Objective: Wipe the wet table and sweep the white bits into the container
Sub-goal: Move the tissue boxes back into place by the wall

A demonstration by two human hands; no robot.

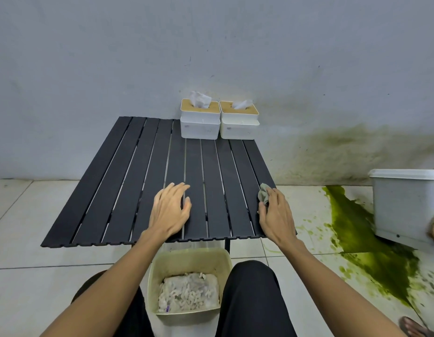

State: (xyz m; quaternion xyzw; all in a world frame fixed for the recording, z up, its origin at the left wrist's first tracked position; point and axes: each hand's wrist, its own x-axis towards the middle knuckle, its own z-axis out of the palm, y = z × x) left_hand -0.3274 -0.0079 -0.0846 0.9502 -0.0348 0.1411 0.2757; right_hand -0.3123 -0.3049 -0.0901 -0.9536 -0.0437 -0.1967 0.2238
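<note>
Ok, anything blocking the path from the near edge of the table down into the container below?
Nothing visible does. The beige plastic container sits open on the floor between the knees, just under the near edge of the black slatted table; both tissue boxes stand at the far edge.

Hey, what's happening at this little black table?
A seated person is cleaning a black slatted table. The right hand presses a crumpled grey-green cloth near the table's right edge, while the left hand rests flat and empty near the front. A beige plastic container on the floor between the knees already holds white bits. Two white tissue boxes with wooden lids stand at the far edge.
</note>
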